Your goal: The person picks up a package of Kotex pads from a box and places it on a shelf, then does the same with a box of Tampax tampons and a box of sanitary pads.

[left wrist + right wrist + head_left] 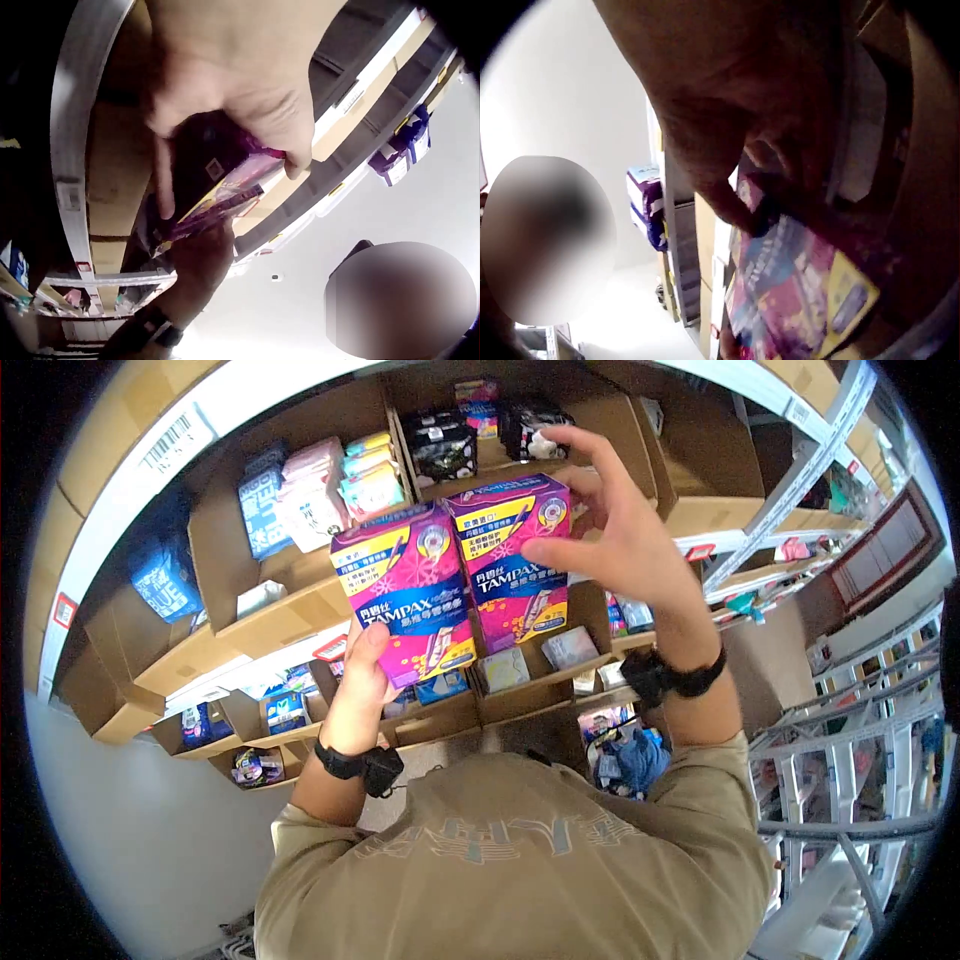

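Shelves (172,448) behind, Tampax box (405,580) sits between left fingers (374,644).

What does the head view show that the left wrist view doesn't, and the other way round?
Only head: the TAMPAX lettering on the left box and right box, and the person's shirt. Only left wrist: a small pale square mark on a box's dark face. Both: the left hand holding a box, and the right arm's black wrist strap.

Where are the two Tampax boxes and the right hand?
Left Tampax box (410,603), head view: its front panel.
Right Tampax box (508,588), head view: its front panel.
Right hand (628,538), head view: middle of the hand.
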A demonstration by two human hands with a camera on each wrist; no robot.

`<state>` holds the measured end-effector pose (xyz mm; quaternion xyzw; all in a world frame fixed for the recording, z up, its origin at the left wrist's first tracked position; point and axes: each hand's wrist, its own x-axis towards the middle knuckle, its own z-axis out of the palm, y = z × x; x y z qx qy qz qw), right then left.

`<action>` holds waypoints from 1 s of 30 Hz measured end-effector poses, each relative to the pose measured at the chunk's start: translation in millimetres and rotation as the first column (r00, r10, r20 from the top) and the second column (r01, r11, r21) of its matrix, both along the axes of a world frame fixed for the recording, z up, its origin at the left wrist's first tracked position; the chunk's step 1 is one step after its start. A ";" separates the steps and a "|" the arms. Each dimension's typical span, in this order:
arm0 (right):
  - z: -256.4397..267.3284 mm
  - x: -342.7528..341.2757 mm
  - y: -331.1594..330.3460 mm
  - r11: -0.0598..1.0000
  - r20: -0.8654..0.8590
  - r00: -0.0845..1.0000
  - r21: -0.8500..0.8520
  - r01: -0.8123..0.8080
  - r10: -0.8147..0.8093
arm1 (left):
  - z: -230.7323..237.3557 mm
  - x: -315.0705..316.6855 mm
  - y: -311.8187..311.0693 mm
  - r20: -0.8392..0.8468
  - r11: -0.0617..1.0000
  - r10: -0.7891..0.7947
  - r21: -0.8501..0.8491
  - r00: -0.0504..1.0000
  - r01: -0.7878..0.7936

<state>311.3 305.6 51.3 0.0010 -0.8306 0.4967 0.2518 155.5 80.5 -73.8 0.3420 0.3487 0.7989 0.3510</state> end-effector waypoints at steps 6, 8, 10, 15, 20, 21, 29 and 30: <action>47.7 -69.1 86.2 0.956 0.173 0.979 0.291 0.051 -0.105 | 2.9 -18.2 -15.9 0.087 0.985 0.163 0.039 0.983 -0.167; 50.5 -72.8 108.9 0.963 0.150 0.987 0.269 0.012 -0.054 | 8.5 -29.3 -23.5 -0.060 0.946 0.321 -0.022 0.945 -0.323; 58.1 -62.1 108.1 0.962 0.166 0.983 0.247 -0.116 0.076 | 27.1 -30.6 -21.4 -0.310 0.877 0.451 -0.019 0.837 -0.480; 39.6 -55.5 70.9 0.863 -0.017 0.881 0.211 -0.459 0.473 | 80.9 -12.7 29.5 -0.547 0.786 0.587 0.210 0.597 -0.581; 15.1 -39.7 19.4 0.923 -0.109 0.917 0.010 -0.385 0.383 | 83.0 10.3 58.1 -0.449 0.921 0.388 0.221 0.805 -0.321; 12.3 -39.3 14.7 0.932 -0.133 0.927 -0.050 -0.360 0.351 | 83.8 13.4 58.0 -0.516 0.930 0.368 0.213 0.773 -0.300; 11.3 -47.6 22.6 0.885 -0.011 0.920 -0.267 -0.381 0.393 | 72.6 10.2 56.4 -0.438 0.953 0.291 0.058 0.851 -0.297; 5.1 -54.1 19.1 0.938 -0.054 0.964 -0.224 -0.266 0.261 | 65.4 12.2 57.5 -0.477 0.931 0.349 0.081 0.807 -0.355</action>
